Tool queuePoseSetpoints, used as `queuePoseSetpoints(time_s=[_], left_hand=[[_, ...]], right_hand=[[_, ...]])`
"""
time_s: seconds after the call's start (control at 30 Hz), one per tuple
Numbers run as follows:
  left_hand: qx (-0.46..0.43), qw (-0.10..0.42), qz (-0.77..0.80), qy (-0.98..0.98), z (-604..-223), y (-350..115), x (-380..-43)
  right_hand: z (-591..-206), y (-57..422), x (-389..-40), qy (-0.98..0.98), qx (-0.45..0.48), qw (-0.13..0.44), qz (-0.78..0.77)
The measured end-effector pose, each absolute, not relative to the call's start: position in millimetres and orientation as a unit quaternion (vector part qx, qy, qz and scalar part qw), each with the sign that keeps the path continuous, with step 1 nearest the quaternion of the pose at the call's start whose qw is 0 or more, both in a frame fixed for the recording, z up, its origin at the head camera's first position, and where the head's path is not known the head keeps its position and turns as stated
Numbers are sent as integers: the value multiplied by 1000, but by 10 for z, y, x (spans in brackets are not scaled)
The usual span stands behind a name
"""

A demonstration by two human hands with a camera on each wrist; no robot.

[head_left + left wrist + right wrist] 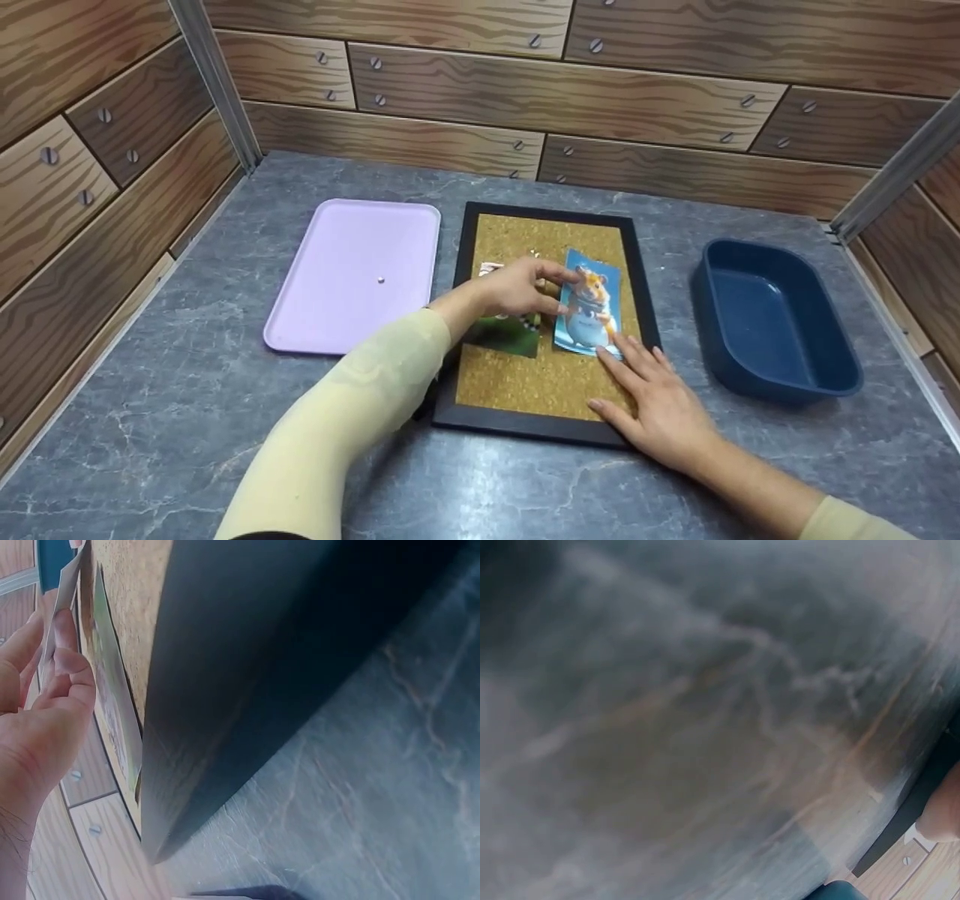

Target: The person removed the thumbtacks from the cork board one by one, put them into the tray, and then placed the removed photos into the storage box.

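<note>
A blue picture card of a hamster [590,319] is over the right half of a black-framed cork board [525,382]. My left hand [510,289] reaches across the board and pinches the card's left edge between thumb and fingers. In the left wrist view, the card [66,583] stands tilted off the cork in that hand [45,705]. My right hand [667,412] rests on the board's lower right, fingers extended, fingertips at the card's bottom edge. A second picture card, mostly green [502,337], lies on the cork, partly hidden under my left hand.
Left of the board lies a lilac tray [352,247] with one small shiny bead-like piece [381,280] on it. On the right stands a deep navy bin [780,322]. Wood-patterned panels [420,82] enclose the grey marbled table [187,405].
</note>
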State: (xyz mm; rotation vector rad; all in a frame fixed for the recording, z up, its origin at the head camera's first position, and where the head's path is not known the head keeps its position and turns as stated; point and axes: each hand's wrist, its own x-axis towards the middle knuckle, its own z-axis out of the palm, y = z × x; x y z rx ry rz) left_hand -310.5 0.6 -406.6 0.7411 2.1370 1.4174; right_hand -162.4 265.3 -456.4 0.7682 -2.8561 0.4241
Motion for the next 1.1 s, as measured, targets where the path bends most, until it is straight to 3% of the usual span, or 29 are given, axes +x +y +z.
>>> queuePoseSetpoints(time_s=[1.1], left_hand=[[268, 213, 493, 800, -4130, 3, -3061]], right_hand=[[-4572, 2663, -1642, -956, 251, 69, 135]])
